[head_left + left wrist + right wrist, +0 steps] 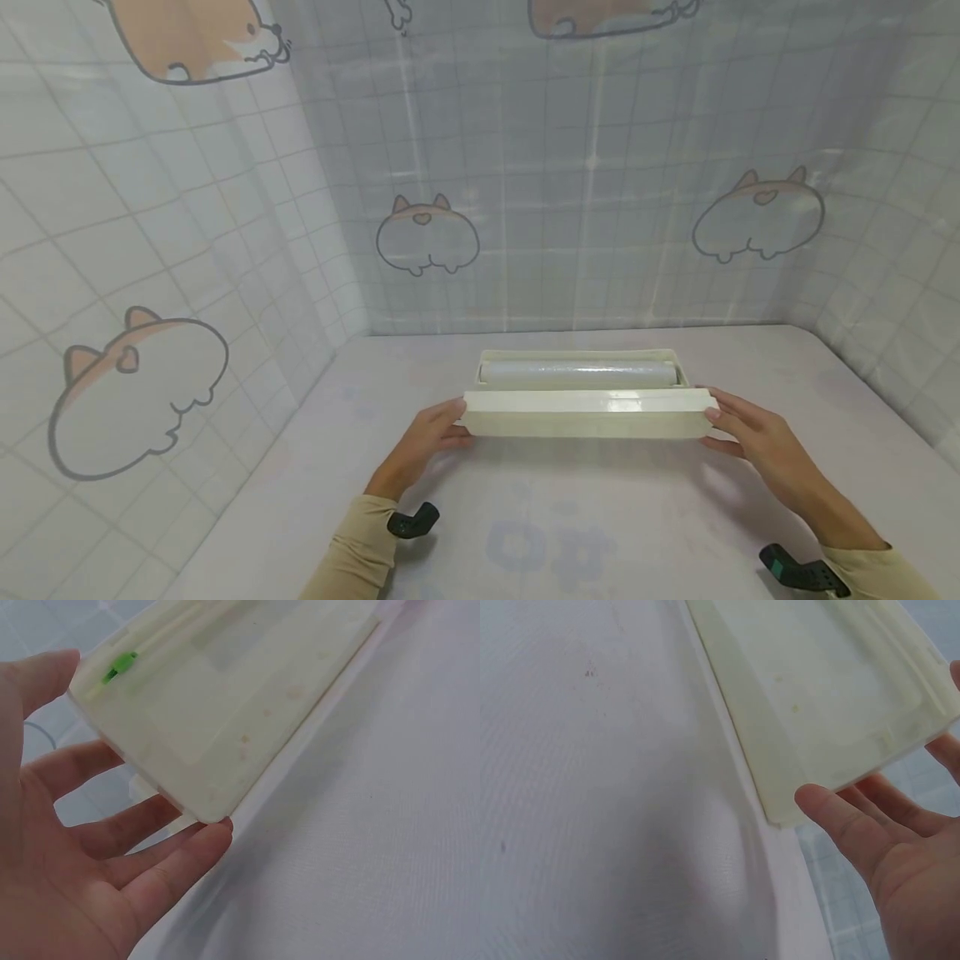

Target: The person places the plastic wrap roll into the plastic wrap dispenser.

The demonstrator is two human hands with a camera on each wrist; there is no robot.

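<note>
A long cream plastic lid [585, 423] of a cling film box stretches crosswise between the two hands. My left hand [423, 437] grips its left end, thumb at the upper edge and fingertips along the end and lower corner. At the right end, my right hand [765, 450] holds it with thumb and fingers around the corner. Behind the lid, the box base [577, 354] carries a shiny roll of cling film [577, 372], its front hidden by the lid. In the left wrist view, a small bright green piece [120, 667] shows near the lid's end.
A white cloth with faint prints covers the table [540, 517]. Tiled-pattern curtains with cartoon dogs hang around it, the back curtain [585, 208] just beyond the table's far edge. Dark bands [414, 522] sit at the wrists.
</note>
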